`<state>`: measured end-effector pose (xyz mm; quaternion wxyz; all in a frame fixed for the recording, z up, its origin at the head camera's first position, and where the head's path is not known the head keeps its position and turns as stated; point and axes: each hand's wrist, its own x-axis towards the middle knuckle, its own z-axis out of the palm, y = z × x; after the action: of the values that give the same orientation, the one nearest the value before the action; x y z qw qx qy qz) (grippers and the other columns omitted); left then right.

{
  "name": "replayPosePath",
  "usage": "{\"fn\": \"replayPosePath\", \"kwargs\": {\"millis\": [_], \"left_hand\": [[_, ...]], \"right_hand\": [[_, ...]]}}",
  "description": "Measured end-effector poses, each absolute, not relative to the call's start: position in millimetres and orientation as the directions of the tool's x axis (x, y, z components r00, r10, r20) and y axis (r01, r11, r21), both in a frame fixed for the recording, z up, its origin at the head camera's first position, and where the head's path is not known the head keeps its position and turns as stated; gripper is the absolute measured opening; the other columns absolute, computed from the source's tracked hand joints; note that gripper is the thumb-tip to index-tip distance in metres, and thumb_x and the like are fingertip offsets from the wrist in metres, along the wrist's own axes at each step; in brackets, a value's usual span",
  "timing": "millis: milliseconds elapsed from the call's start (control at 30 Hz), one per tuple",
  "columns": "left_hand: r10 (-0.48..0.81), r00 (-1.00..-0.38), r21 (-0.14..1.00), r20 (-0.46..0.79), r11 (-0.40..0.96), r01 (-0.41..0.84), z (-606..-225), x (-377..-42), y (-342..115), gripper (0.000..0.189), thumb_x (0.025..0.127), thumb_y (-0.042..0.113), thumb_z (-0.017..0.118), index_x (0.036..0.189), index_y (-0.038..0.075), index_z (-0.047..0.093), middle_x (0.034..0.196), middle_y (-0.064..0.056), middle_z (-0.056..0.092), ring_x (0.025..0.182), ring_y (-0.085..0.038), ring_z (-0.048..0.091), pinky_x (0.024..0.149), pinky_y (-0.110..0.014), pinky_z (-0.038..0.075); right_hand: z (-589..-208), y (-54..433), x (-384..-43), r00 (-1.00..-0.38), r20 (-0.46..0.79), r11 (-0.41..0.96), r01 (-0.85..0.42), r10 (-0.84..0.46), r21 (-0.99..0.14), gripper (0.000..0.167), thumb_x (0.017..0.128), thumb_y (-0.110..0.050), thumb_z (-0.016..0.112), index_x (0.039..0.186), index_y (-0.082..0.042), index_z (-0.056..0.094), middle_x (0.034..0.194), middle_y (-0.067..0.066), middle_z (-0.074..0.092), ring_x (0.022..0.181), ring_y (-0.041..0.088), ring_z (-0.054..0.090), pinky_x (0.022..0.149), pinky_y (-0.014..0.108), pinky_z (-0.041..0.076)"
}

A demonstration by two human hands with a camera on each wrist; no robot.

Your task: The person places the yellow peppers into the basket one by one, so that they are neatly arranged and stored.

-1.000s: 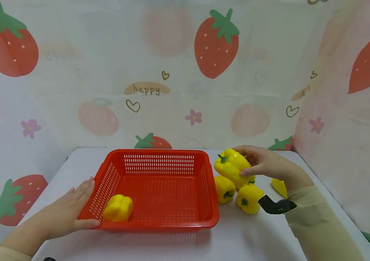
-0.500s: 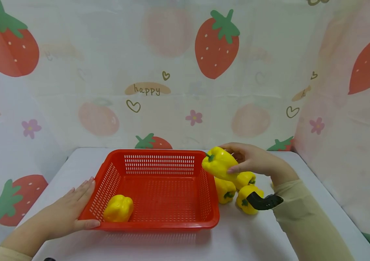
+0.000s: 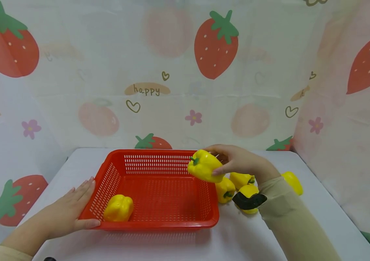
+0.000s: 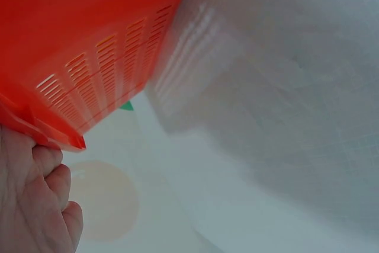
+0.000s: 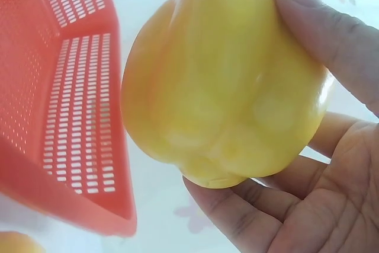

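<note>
Because a black wrist mount (image 3: 249,202) crosses in front of it, one loose pepper (image 3: 248,189) shows only in part, and the right sleeve (image 3: 292,217) hides some of the rightmost pepper (image 3: 294,182). I count six peppers: four on the table (image 3: 237,243), one inside the basket (image 3: 158,225) near its front left corner, and the held pepper (image 3: 205,166), up by the back right corner. The right hand (image 3: 240,159) pinches that one between thumb and fingers. The left hand (image 3: 69,210) lies straight-fingered, thumb apart, against the left rim. Strawberry-printed cloth (image 3: 171,125) stands behind.
</note>
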<state>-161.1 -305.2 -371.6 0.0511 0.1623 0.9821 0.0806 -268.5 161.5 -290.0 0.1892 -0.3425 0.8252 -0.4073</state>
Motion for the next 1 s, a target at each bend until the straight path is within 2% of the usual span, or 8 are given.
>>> {"fn": "replayPosePath", "kwargs": {"millis": [333,733,1000], "left_hand": [[0.328,-0.942,0.177,-0.066,0.933,0.313,-372,-162,-305,0.114,0.068,0.072,0.056,0.146,0.003,0.012,0.149,-0.019,0.019,0.134,-0.035,0.018,0.103,-0.061,0.021],[0.325,-0.943,0.178,-0.073,0.934,0.308,-372,-163,-304,0.114,0.068,0.071,0.057,0.145,0.001,0.012,0.148,-0.021,0.021,0.133,-0.037,0.021,0.102,-0.062,0.021],[0.325,-0.943,0.167,-0.07,0.936,0.31,-373,-161,-305,0.114,0.068,0.072,0.056,0.145,0.0,0.014,0.148,-0.021,0.021,0.133,-0.038,0.022,0.102,-0.061,0.021]], "right_hand": [[-296,142,-274,-0.657,-0.054,0.433,-0.43,-0.752,-0.792,0.056,0.078,-0.028,0.073,0.127,-0.021,0.048,0.113,0.002,0.055,0.096,0.021,0.058,0.083,0.032,0.051],[-305,117,-276,-0.631,-0.079,0.402,-0.387,-0.771,-0.83,0.054,0.078,-0.023,0.073,0.126,-0.019,0.05,0.11,0.003,0.057,0.096,0.021,0.059,0.083,0.032,0.051],[-311,104,-276,-0.643,-0.092,0.429,-0.392,-0.76,-0.814,0.054,0.077,-0.027,0.074,0.125,-0.021,0.051,0.109,0.0,0.058,0.096,0.019,0.058,0.082,0.03,0.051]]}}
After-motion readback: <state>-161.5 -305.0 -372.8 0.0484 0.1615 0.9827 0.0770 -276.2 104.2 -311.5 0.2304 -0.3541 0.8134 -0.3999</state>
